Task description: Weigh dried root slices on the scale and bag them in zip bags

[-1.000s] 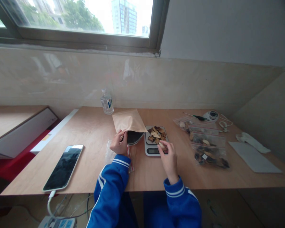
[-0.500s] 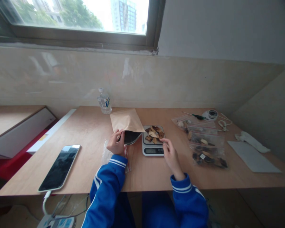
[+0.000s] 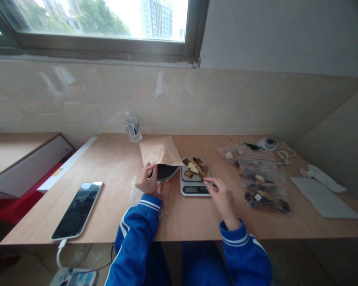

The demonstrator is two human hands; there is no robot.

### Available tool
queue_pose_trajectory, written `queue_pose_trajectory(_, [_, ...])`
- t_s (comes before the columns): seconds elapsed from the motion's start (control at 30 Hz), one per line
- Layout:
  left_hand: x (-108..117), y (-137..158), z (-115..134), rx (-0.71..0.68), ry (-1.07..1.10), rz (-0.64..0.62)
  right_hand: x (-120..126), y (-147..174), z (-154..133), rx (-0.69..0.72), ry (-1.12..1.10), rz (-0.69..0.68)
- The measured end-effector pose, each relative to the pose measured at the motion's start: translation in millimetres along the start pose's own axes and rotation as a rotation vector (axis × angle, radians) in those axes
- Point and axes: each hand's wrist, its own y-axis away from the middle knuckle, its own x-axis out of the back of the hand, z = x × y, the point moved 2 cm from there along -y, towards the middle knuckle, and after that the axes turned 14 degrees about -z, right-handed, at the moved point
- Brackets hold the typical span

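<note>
My left hand point(image 3: 147, 178) is closed on the near edge of a brown kraft paper bag point(image 3: 161, 151), whose dark mouth gapes towards the scale. A small white kitchen scale point(image 3: 185, 183) stands right of the bag. On its plate lies a heap of brown and pale dried slices point(image 3: 193, 167), perhaps dried mushroom. My right hand point(image 3: 223, 196) is at the scale's near right corner, thumb and forefinger pinched by the lowest slices. What sits between those fingertips is too small to make out. Under my left wrist lies a clear zip bag point(image 3: 135, 192).
Several zip bags of dried pieces point(image 3: 264, 194) lie to the right, near a white camera-like device point(image 3: 267, 143) and a green-handled tool point(image 3: 252, 146). A grey sheet point(image 3: 322, 198) is farther right. A water bottle point(image 3: 133, 129) stands behind; a phone point(image 3: 77, 210) is at left.
My right hand has drawn slightly back towards me from the slices to the plate's near edge. Some slices on the scale lie differently. My left hand keeps its hold on the paper bag.
</note>
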Motion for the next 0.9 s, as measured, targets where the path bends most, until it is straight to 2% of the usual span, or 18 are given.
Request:
queue_pose_trajectory(0.1, [-0.2, -0.1, 0.8, -0.010, 0.017, -0.002, 23.0, 12.1, 21.6, -0.106, 0.056, 0.118])
queue_pose_trajectory(0.17, [-0.6, 0.0, 1.0, -0.013, 0.027, -0.013, 26.5, 14.3, 26.7, -0.130, 0.085, 0.104])
queue_pose_trajectory(0.3, [-1.2, 0.4, -0.2, 0.004, 0.020, -0.017, 4.1, -4.8, 4.2, -0.003, -0.010, -0.027])
queue_pose_trajectory(0.4, [-0.6, 0.6, -0.9, 0.002, 0.008, 0.005, -15.6, -28.6, -16.8, 0.094, 0.082, -0.061])
queue_pose_trajectory(0.5, [0.1, 0.4, -0.5, 0.012, -0.004, 0.019, -17.4, -34.4, -19.2, 0.092, 0.189, -0.039])
queue_pose_trajectory(0.6, [0.3, -0.3, 1.7, 0.011, -0.002, 0.007, -2.7, -9.6, -6.4, 0.077, 0.186, 0.019])
queue_pose_trajectory(0.73, [0.6, -1.1, 4.3, 0.007, 0.005, -0.007, 14.3, 46.6, 14.1, 0.064, 0.144, 0.055])
queue_pose_trajectory(0.83, [0.4, -0.9, 4.2, 0.018, 0.012, -0.012, 11.6, 73.3, 17.6, 0.076, 0.140, -0.008])
queue_pose_trajectory(0.9, [0.1, -0.5, 3.8, 0.023, 0.011, -0.021, 4.3, 73.6, 10.6, 0.097, 0.132, -0.064])
